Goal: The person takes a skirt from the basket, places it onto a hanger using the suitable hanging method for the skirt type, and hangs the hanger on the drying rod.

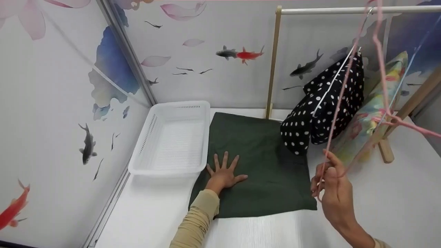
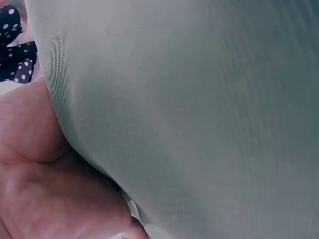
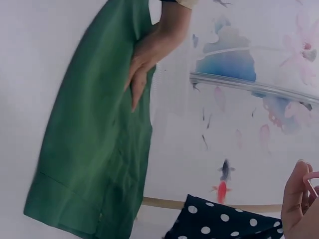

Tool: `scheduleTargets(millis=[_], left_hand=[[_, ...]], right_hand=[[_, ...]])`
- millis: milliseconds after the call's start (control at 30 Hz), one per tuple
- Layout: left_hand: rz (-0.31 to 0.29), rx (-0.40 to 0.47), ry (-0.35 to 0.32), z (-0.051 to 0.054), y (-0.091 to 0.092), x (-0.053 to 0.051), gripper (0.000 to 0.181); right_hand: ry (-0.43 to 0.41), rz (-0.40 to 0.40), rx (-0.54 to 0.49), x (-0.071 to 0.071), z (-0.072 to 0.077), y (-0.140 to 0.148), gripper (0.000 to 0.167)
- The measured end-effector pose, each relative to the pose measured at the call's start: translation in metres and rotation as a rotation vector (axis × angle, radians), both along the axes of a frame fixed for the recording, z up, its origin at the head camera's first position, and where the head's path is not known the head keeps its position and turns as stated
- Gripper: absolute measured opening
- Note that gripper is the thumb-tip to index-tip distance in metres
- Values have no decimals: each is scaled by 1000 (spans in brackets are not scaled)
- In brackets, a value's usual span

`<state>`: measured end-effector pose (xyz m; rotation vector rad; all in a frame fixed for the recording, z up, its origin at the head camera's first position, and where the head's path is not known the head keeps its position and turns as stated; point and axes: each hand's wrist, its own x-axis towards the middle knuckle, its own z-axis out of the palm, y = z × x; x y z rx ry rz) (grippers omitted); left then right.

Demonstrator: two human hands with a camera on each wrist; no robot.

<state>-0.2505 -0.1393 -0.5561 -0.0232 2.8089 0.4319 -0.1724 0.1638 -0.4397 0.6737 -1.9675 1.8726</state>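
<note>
A dark green cloth, perhaps a folded garment, lies spread on the white table. My left hand rests on its left part, palm down with the fingers straight and spread. Over to the right, my right hand grips the lower corner of a pink clothes hanger, held up above the table. That hanger reaches past the top of the head view. The right wrist view shows the green cloth with the left hand on it. A sleeve covers most of the left wrist view.
A white plastic basket stands left of the cloth. Behind, a rack with a white rail and wooden posts bears a black polka-dot garment and a pastel patterned one. Fish-patterned panels enclose the table.
</note>
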Motion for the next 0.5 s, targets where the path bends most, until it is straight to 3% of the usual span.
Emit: scheduleTargets(millis=[100, 300, 500], left_hand=[[2, 15, 10, -3, 0, 0, 86], [6, -8, -2, 0, 0, 1, 86], [10, -6, 13, -2, -1, 0, 87]], right_hand=[[-56, -55, 164, 1, -15, -6, 41], [-216, -101, 290, -1, -44, -16, 34], [-248, -187, 498, -9, -71, -14, 43]])
